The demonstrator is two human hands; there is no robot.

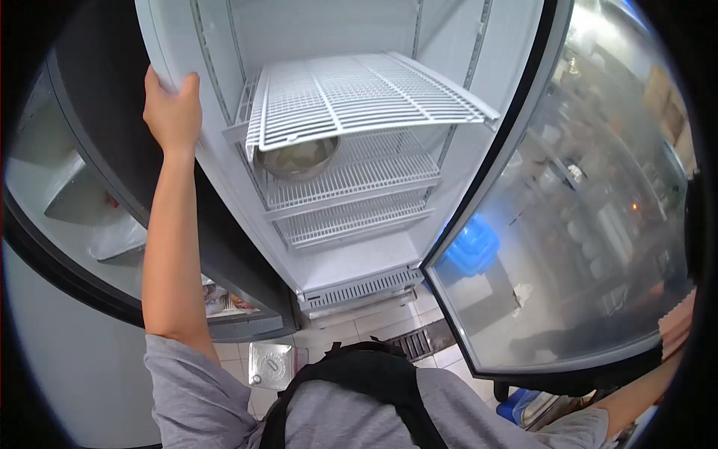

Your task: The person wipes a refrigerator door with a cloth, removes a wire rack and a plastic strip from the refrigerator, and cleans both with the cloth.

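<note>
My left hand grips the front left edge of a white upright refrigerator, thumb on one side and fingers on the other. Inside, the top white wire shelf sits tilted. Below it, a round bowl rests on the left of a lower wire shelf, partly hidden by the top one. The glass door stands wide open on the right. My right forearm reaches up beside that door, and a pink cloth shows where the hand would be; its fingers are hidden.
Another glass-fronted cooler with bagged goods stands at left. On the tiled floor are a square metal tin and a drain grate. Blue plastic shows through the door glass. A blue container lies below the door at right.
</note>
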